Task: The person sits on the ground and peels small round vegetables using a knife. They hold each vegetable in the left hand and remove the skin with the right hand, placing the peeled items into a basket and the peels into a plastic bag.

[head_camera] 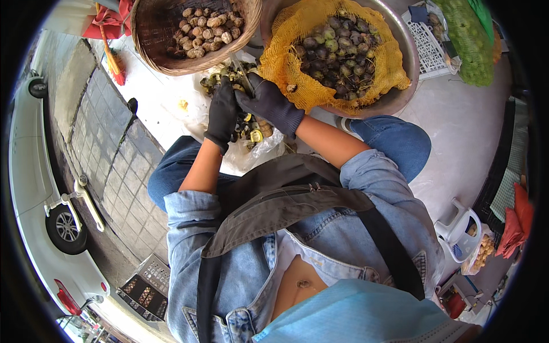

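Note:
My left hand (223, 109), in a black glove, is over a pile of dark and green walnut husks (240, 124). Its fingers are curled, and what they may hold is hidden. Beside it my right hand (270, 100), also gloved, grips what looks like a knife (242, 72), its narrow blade pointing away from me. A wicker basket (148, 47) of shelled-out brown walnuts (210, 32) tilts beyond my hands. To the right, a metal basin (411, 55) holds a yellow mesh bag (279, 55) opened around dark and green unhusked walnuts (339, 51). A ribbed brown piece (263, 127) lies among the husks.
White plastic sheeting (188, 111) lies under the husks. An orange-handled brush (112, 64) is at the upper left. A white plastic crate (424, 51) and a green mesh bag (465, 38) stand at the upper right. A white stool (456, 229) is at the lower right; a parked vehicle (32, 158) stands left.

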`<state>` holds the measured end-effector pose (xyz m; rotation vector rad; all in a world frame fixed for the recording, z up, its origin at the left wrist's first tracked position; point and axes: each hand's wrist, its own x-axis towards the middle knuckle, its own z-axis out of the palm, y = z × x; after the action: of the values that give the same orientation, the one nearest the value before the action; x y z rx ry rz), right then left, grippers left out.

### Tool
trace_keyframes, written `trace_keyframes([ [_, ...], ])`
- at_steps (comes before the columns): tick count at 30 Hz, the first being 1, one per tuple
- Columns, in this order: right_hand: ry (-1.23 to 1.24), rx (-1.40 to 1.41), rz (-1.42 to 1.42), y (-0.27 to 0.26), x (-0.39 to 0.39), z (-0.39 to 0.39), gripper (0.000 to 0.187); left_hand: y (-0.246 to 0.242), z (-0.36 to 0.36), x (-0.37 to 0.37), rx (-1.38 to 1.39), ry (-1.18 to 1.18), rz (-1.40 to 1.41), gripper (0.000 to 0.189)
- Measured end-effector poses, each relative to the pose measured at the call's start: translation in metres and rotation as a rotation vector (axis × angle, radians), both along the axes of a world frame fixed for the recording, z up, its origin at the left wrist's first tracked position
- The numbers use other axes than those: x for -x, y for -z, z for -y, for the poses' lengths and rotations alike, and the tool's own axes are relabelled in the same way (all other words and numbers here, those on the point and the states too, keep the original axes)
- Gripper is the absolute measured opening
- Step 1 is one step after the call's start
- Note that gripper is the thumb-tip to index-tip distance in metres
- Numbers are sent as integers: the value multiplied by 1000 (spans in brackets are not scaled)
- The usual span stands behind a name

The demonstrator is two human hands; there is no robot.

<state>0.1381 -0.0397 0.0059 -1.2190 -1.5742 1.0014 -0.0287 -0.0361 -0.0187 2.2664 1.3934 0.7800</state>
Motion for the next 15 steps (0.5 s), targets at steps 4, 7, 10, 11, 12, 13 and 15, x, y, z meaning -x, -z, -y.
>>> trace_keyframes([
  [4,-26,54,-8,-7,-1,0,40,-2,3,-4,117,-83,129,42],
  [7,-89,76,-101,-15,-8,0,36,-12,1,-3,35,22,82,36],
  [10,-102,29,-140,-21,-9,-5,38,-14,-5,-1,-345,101,-3,26],
  [11,-100,-26,-50,-21,-13,-6,36,-13,-5,1,-338,136,19,32],
  [12,-140,90,-173,-20,-12,-7,34,-10,-4,2,-325,137,13,38],
  [13,-174,172,-293,-18,-13,-10,33,-7,-4,3,-325,135,30,45],
  [15,-185,209,-300,-14,-13,-14,34,-4,-3,5,-337,183,-3,43],
])
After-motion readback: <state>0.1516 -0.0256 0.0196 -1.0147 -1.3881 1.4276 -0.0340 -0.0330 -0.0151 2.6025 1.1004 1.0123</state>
